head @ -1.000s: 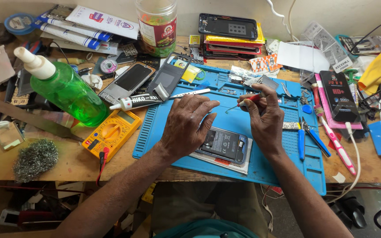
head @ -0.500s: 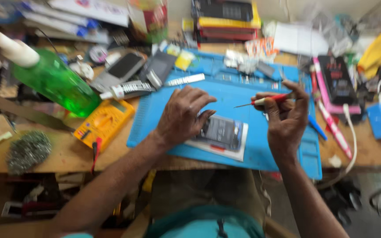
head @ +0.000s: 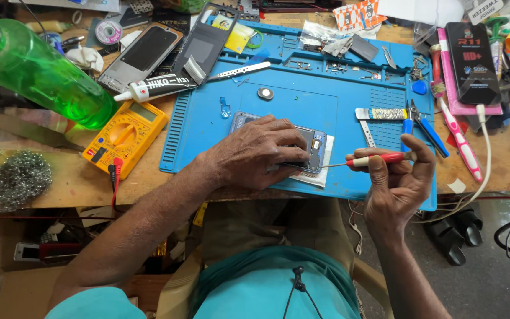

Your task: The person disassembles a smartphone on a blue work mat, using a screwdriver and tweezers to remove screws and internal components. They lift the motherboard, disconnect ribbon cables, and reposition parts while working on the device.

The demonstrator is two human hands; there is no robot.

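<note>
An opened blue phone [head: 314, 143] lies face down on a white sheet on the blue work mat [head: 302, 100]. My left hand [head: 255, 155] lies flat on the phone and presses it down, covering most of it. My right hand [head: 394, 180] holds a red-handled screwdriver [head: 379, 159] level, its thin tip pointing left at the phone's right edge. My right palm faces up, with fingers curled round the handle.
A yellow multimeter [head: 126, 134], a green bottle [head: 36, 74] and a steel wool pad [head: 19, 177] lie left of the mat. Blue-handled pliers [head: 421, 127], a pink toothbrush [head: 457, 133] and a boxed phone [head: 473, 62] lie to the right. A glue tube [head: 160, 87] and tweezers [head: 240, 71] sit behind.
The view has come closer and lower over the mat. My right hand with the screwdriver has dropped from above the phone to its right side. My left hand stays on the phone.
</note>
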